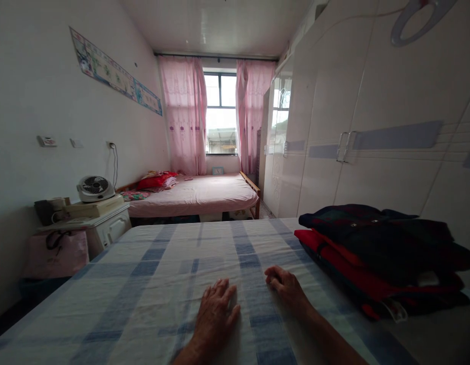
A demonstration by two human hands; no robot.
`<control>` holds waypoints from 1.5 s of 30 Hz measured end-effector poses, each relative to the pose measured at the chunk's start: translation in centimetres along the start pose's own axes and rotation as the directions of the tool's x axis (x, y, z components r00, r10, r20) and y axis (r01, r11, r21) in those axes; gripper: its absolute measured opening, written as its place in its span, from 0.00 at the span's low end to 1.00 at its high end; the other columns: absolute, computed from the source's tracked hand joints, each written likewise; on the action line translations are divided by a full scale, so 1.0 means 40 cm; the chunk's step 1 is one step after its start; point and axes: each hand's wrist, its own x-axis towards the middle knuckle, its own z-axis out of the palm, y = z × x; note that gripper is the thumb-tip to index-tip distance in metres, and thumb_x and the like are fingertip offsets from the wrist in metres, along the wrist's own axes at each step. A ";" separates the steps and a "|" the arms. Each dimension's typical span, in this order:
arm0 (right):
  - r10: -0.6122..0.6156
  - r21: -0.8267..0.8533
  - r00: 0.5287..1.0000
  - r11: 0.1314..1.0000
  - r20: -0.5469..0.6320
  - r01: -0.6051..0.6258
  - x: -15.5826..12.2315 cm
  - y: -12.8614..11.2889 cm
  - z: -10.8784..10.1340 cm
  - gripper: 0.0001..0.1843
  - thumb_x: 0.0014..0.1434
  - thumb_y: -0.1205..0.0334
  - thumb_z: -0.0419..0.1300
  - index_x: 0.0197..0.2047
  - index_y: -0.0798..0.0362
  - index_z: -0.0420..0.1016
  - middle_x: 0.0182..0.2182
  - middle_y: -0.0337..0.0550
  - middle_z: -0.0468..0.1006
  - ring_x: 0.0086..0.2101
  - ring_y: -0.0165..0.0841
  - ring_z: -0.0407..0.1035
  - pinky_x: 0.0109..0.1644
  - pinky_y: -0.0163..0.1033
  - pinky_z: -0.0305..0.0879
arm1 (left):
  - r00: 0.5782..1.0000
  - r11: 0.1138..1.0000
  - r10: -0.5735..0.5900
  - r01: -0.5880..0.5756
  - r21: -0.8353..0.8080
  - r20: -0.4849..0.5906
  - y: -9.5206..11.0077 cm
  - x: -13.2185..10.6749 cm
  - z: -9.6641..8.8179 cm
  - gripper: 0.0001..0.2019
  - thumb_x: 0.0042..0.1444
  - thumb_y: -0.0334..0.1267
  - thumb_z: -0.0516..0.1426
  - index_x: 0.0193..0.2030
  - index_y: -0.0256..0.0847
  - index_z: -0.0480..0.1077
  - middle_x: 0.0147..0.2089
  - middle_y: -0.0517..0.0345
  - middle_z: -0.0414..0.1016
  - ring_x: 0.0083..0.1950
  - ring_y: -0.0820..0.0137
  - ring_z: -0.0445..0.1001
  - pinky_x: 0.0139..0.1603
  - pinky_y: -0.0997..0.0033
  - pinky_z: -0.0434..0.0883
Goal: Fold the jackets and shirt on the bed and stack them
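Observation:
My left hand [217, 313] lies palm down on the blue-and-white striped bedsheet [155, 289], fingers somewhat apart and the thumb out to the right. Nothing is in it. A short way to the right, my right hand [286, 288] rests on the same sheet with its fingers loosely bent and pointing left, and no object shows in it. Beyond my right hand, a stack of folded dark plaid and red clothes [379, 248] sits at the bed's right side. A white tag hangs from the lower garment. The two hands do not touch each other or the clothes.
White wardrobes [334, 177] line the right wall. Across the room, a second bed [204, 195] with a pink sheet stands under a window with pink curtains [185, 116]. At left, a small fan [96, 187] stands above a white cabinet [115, 228], beside a pink bag [56, 256].

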 end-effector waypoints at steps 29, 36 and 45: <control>-0.012 0.000 1.000 1.000 -0.004 0.012 -0.005 -0.003 -0.004 0.13 0.51 0.61 0.48 0.36 0.52 0.71 0.31 0.42 0.78 0.33 0.34 0.72 0.40 0.37 0.63 | 1.000 1.000 0.005 -0.006 0.018 0.018 0.003 -0.001 -0.005 0.24 0.57 0.42 0.48 0.60 0.43 0.64 0.67 0.51 0.57 0.68 0.62 0.53 0.68 0.54 0.47; -0.004 -0.003 1.000 1.000 -0.010 0.004 -0.001 -0.001 -0.002 0.14 0.50 0.62 0.48 0.36 0.52 0.71 0.29 0.41 0.78 0.32 0.33 0.71 0.39 0.36 0.63 | 1.000 1.000 0.005 -0.005 0.011 0.005 -0.004 0.001 0.001 0.24 0.57 0.43 0.48 0.60 0.44 0.64 0.67 0.51 0.57 0.68 0.62 0.53 0.67 0.54 0.47; -0.012 0.002 1.000 1.000 -0.005 0.012 -0.002 0.003 -0.001 0.14 0.50 0.62 0.48 0.36 0.53 0.71 0.29 0.41 0.77 0.30 0.33 0.71 0.38 0.36 0.63 | 1.000 1.000 0.008 -0.008 -0.005 0.008 0.000 -0.001 -0.004 0.24 0.57 0.43 0.48 0.61 0.44 0.63 0.67 0.51 0.57 0.68 0.62 0.53 0.68 0.54 0.47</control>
